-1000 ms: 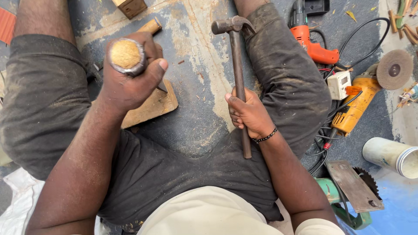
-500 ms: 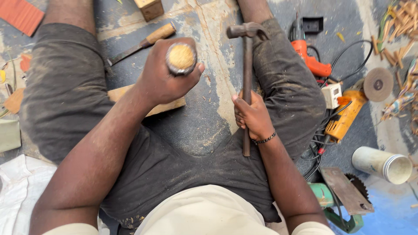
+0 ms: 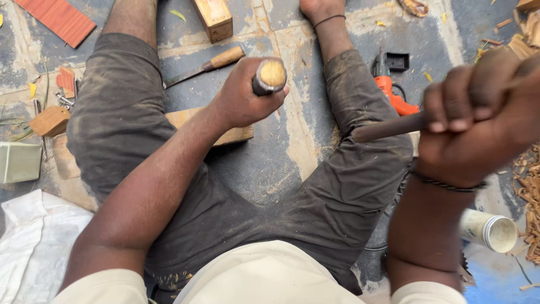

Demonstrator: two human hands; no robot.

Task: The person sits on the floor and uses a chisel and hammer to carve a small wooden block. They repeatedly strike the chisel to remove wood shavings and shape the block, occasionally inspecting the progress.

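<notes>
right hand (image 3: pixel 478 124): blurred | hammer handle (image 3: pixel 388 127): head hidden | chisel (image 3: pixel 270 76): blade hidden by left hand (image 3: pixel 242 101)

A woodworking workshop — wood shavings (image 3: pixel 529 191), orange drill (image 3: pixel 394 98), offcuts on the floor.

Worn, paint-blotched grey concrete floor (image 3: pixel 270 174) in even daylight, wood shavings (image 3: pixel 529 191) scattered at one side.

Left hand (image 3: pixel 243 101) fisted, arm stretched forward between the knees; right hand (image 3: pixel 478 126) fisted, raised close to the camera.
</notes>
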